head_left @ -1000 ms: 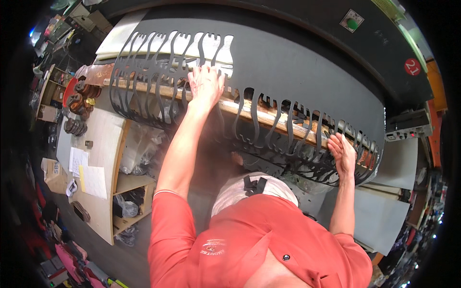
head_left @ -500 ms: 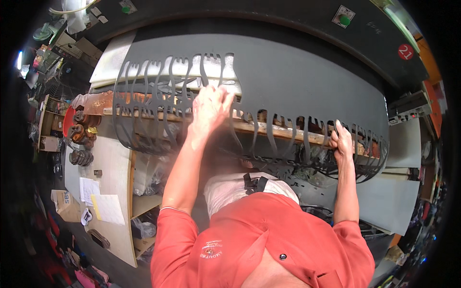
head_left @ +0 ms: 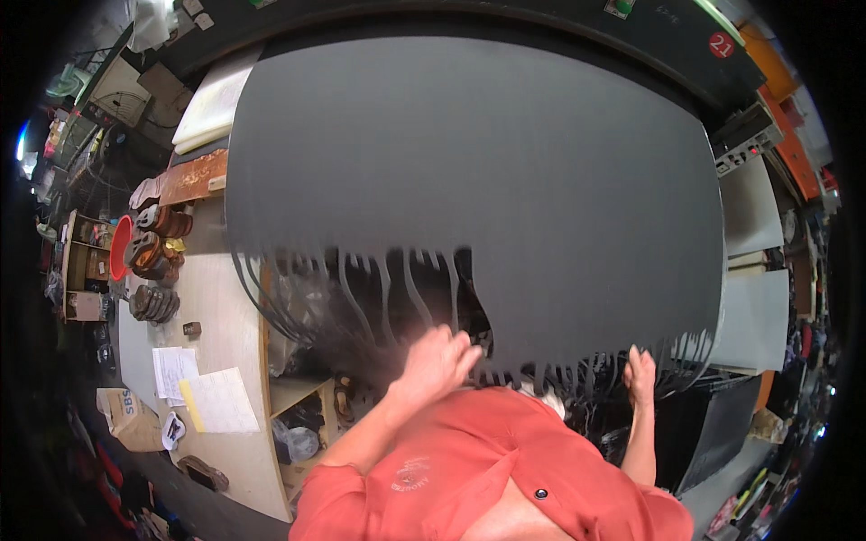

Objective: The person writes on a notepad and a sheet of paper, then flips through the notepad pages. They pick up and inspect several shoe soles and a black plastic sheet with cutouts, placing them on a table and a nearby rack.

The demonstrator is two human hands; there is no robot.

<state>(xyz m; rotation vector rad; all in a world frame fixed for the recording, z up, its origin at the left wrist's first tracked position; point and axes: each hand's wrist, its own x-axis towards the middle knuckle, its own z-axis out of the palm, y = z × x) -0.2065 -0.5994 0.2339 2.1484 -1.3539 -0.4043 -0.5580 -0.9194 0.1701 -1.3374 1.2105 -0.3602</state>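
Observation:
A wide dark grey sheet (head_left: 469, 153) covers the work surface and hangs over its near side. Its near part is cut into thin wavy strips with rows of small toothed openings, like a leftover web. My left hand (head_left: 439, 362), slightly blurred, is closed at the strips close to my body, its fingers curled on the sheet's cut edge. Farther right, my right hand (head_left: 640, 374) pinches the cut edge between thumb and fingers. The ends of the strips droop below both hands and are partly hidden.
Brown metal cutting dies (head_left: 155, 304) stand on a pale side table (head_left: 221, 307) at the left, with paper sheets (head_left: 216, 399) and a red bowl (head_left: 122, 247). A dark machine beam (head_left: 505, 27) spans the far side. A control box (head_left: 749, 144) sits at right.
Both hands have come nearer to my body, drawing the sheet with them. Uncut sheet now covers the white board's middle part and the wooden edge that showed through the openings.

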